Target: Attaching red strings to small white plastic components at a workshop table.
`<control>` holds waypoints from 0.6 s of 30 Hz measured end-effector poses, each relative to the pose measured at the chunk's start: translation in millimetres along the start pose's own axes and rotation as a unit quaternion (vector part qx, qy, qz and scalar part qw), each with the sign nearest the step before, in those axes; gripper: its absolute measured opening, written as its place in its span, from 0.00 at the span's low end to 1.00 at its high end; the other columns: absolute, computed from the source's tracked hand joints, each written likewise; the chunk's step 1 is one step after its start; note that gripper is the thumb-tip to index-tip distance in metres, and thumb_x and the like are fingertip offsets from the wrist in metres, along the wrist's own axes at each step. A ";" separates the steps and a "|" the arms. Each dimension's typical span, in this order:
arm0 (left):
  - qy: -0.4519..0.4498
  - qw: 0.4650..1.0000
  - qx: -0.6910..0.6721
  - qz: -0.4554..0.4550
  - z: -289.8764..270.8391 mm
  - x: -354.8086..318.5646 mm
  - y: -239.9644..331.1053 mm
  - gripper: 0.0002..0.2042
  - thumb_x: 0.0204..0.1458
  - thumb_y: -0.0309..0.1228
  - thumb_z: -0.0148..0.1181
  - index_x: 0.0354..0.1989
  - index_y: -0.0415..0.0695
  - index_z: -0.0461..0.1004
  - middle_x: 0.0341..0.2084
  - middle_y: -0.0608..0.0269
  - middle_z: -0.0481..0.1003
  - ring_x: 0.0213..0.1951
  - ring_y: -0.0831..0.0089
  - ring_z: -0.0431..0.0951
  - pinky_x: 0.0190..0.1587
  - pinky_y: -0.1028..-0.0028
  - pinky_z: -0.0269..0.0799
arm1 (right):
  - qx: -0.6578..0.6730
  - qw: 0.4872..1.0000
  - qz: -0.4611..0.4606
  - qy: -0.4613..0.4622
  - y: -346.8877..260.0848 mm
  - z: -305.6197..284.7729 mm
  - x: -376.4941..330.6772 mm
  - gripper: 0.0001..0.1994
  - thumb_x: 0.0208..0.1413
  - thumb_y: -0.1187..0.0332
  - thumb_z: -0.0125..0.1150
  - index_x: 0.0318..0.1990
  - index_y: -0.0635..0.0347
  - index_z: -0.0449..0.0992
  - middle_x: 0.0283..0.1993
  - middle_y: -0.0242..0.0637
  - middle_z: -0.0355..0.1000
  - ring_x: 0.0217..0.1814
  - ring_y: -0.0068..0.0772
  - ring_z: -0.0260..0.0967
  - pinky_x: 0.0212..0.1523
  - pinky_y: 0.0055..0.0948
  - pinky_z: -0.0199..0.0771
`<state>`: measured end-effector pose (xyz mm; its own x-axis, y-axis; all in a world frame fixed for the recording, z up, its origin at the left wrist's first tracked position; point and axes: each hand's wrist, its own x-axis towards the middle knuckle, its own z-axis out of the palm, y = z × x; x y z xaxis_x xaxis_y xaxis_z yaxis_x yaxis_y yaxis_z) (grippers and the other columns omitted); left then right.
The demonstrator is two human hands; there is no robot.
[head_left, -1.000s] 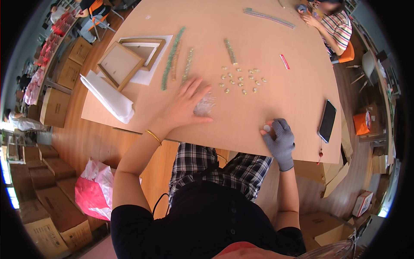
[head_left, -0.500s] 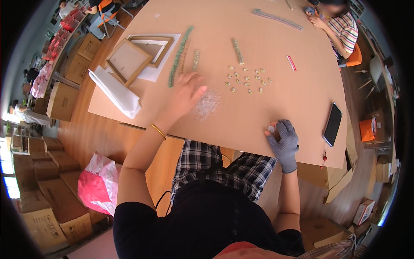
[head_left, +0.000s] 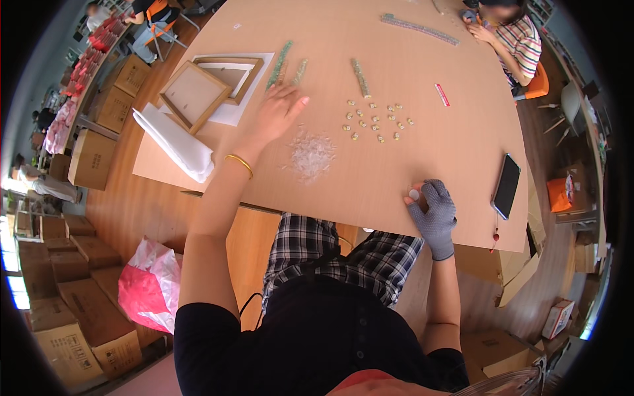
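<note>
My bare left hand, a gold bangle on its wrist, reaches across the table with its fingers stretched out and apart. Its fingertips are over the lower ends of a green strand and a brownish strand beside it; whether they touch is hidden. A pale green strand lies just past the fingers. My right hand, in a grey fingerless glove, rests at the table's front edge, closed on a small round whitish disc. Between the hands spreads a loose pile of small clear pieces.
Several small yellowish pieces lie mid-table below another green strand. Wooden frames and a white roll sit at the left. A phone lies at the right edge, and a person sits at the far right.
My left hand has moved away from me, from beside the clear pile up onto the strands' lower ends, uncovering the pile. The right hand keeps its hold on the disc.
</note>
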<state>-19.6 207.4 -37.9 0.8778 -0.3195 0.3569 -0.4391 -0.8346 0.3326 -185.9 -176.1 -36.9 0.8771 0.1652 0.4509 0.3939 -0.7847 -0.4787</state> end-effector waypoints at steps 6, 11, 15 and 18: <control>-0.079 0.993 0.007 0.089 -0.2 -40.5 68.1 0.23 0.68 0.46 0.47 0.60 0.41 0.74 0.66 0.53 0.67 0.69 0.52 0.64 0.73 0.51 0.52 | -0.005 1.000 0.006 -0.003 -0.6 -0.2 -0.5 0.12 0.47 0.68 0.75 0.38 0.59 0.79 0.39 0.41 0.74 0.39 0.46 0.75 0.40 0.36 0.77; -0.057 0.993 0.058 0.090 11.6 -62.2 86.9 0.16 0.62 0.38 0.56 0.54 0.43 0.74 0.57 0.56 0.73 0.62 0.55 0.70 0.71 0.51 0.57 | -0.001 1.000 0.018 -0.019 -1.3 -0.8 0.1 0.12 0.47 0.68 0.75 0.38 0.59 0.79 0.39 0.42 0.74 0.39 0.46 0.75 0.40 0.37 0.76; -0.018 0.996 0.025 0.084 9.6 -68.7 68.5 0.11 0.58 0.32 0.60 0.48 0.44 0.75 0.50 0.57 0.74 0.56 0.55 0.74 0.69 0.51 0.61 | -0.003 1.000 0.024 -0.020 -3.1 -1.6 0.0 0.13 0.47 0.68 0.75 0.38 0.60 0.79 0.39 0.43 0.74 0.39 0.46 0.75 0.40 0.37 0.76; -0.018 0.997 0.039 0.061 -9.3 -81.2 46.3 0.09 0.56 0.29 0.61 0.45 0.42 0.75 0.47 0.56 0.75 0.54 0.55 0.74 0.66 0.53 0.64 | -0.002 1.000 0.023 -0.019 -4.3 -2.2 -0.1 0.13 0.47 0.68 0.75 0.38 0.60 0.79 0.39 0.43 0.74 0.39 0.46 0.75 0.40 0.37 0.77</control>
<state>-113.0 198.9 -43.3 0.8259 -0.4353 0.3583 -0.5277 -0.8206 0.2195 -188.3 -174.0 -33.2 0.9043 0.1513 0.3993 0.3514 -0.7949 -0.4946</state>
